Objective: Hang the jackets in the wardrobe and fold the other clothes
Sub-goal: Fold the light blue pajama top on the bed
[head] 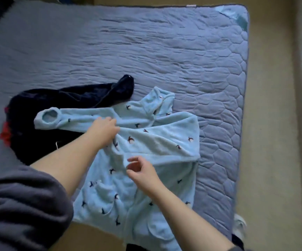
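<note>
A light blue fleece top (168,140) with small dark bird prints lies spread on the bed, collar away from me. One sleeve stretches out to the left, its cuff over dark clothing; the right side is folded across the chest. My left hand (104,129) rests on the top where that left sleeve meets the body, fingers bent onto the fabric. My right hand (140,171) hovers just over the middle of the top with loosely curled fingers, holding nothing. A dark navy garment (70,98) lies bunched to the left, partly under the blue sleeve.
A blue-grey quilted bed cover (146,51) fills most of the view. A red cloth (5,134) peeks out beside the dark pile. Beige floor (273,124) runs along the right. A white shoe (239,225) sits by the bed's near right corner.
</note>
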Motion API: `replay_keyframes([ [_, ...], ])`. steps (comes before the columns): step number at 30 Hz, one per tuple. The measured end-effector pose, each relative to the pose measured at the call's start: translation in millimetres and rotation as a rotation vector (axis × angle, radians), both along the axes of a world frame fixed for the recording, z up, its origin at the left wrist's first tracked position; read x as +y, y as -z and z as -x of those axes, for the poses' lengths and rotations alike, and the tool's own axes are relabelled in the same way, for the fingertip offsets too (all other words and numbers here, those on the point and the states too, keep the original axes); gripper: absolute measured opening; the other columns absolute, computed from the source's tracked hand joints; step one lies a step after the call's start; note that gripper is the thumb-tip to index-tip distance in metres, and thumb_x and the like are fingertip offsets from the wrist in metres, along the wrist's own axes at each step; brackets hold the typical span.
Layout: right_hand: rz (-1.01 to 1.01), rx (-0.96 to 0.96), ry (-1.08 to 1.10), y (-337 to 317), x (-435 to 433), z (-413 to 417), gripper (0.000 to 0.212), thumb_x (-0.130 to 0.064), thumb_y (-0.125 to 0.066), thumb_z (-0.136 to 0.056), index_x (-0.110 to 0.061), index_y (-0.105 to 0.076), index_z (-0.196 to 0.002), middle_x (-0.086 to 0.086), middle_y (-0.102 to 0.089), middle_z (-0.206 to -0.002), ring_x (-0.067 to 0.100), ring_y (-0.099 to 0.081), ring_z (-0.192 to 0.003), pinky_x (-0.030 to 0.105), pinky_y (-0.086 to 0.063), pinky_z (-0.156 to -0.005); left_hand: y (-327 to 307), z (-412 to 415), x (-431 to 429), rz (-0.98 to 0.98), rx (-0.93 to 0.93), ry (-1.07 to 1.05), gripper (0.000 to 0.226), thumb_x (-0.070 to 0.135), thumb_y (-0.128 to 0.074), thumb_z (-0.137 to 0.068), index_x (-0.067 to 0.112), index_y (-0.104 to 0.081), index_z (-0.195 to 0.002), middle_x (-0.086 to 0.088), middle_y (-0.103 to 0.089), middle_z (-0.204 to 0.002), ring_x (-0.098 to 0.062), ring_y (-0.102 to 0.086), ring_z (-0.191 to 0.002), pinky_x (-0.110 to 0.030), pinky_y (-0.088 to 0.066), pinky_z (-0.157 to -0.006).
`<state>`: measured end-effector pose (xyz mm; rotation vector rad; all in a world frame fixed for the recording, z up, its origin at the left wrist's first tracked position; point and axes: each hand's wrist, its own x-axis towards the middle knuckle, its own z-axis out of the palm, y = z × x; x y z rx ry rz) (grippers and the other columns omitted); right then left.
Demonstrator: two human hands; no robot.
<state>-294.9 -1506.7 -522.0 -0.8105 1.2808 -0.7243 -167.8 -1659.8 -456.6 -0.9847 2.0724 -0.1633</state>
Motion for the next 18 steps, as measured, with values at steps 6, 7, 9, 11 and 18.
replay_keyframes([
  [6, -0.307, 0.221, -0.064, 59.5, 59.6, -36.4, 0.028, -0.008, -0.053, -0.088, -0.011, -0.059, -0.115, 0.001, -0.060, -0.101, 0.013, -0.057, -0.091, 0.020, -0.046, -0.077, 71.6, -87.7, 56.4, -0.234, -0.066, -0.260, 0.035, 0.017, -0.040, -0.095, 0.018, -0.045, -0.129, -0.007, -0.044, -0.135, -0.025, -0.047, -0.122, -0.039, -0.040, -0.093],
  [7, -0.357, 0.278, -0.041, 67.2, 67.2, -25.2, 0.027, -0.007, -0.052, -0.088, -0.010, -0.060, -0.115, 0.002, -0.060, -0.101, 0.015, -0.057, -0.091, 0.020, -0.046, -0.075, 78.8, -83.9, 63.9, -0.274, -0.019, -0.259, 0.034, 0.017, -0.040, -0.094, 0.017, -0.047, -0.127, -0.008, -0.046, -0.133, -0.026, -0.048, -0.121, -0.039, -0.041, -0.093],
  [9, -0.444, 0.411, -0.029, 77.3, 78.5, 2.3, 0.028, -0.010, -0.052, -0.089, -0.012, -0.060, -0.116, 0.003, -0.062, -0.104, 0.016, -0.057, -0.089, 0.022, -0.045, -0.069, 91.0, -69.1, 77.9, -0.353, 0.080, -0.263, 0.033, 0.018, -0.040, -0.094, 0.016, -0.047, -0.126, -0.009, -0.049, -0.130, -0.027, -0.050, -0.119, -0.038, -0.041, -0.093],
  [11, -0.488, 0.550, -0.046, 84.8, 85.1, 32.7, 0.030, -0.011, -0.051, -0.088, -0.013, -0.059, -0.117, 0.005, -0.063, -0.108, 0.017, -0.057, -0.089, 0.024, -0.045, -0.071, 103.4, -50.8, 91.3, -0.432, 0.171, -0.303, 0.033, 0.020, -0.041, -0.094, 0.015, -0.047, -0.126, -0.009, -0.050, -0.129, -0.027, -0.051, -0.117, -0.038, -0.043, -0.091],
  [18, -0.310, 1.085, -0.353, 134.5, 64.5, 110.9, 0.038, -0.016, -0.043, -0.093, -0.012, -0.048, -0.130, 0.007, -0.043, -0.141, 0.024, -0.047, -0.122, 0.035, -0.044, -0.094, 168.3, 14.2, 126.7, -0.458, 0.355, -0.340, 0.033, 0.027, -0.042, -0.095, 0.016, -0.048, -0.125, -0.008, -0.047, -0.130, -0.026, -0.046, -0.120, -0.039, -0.042, -0.094],
])
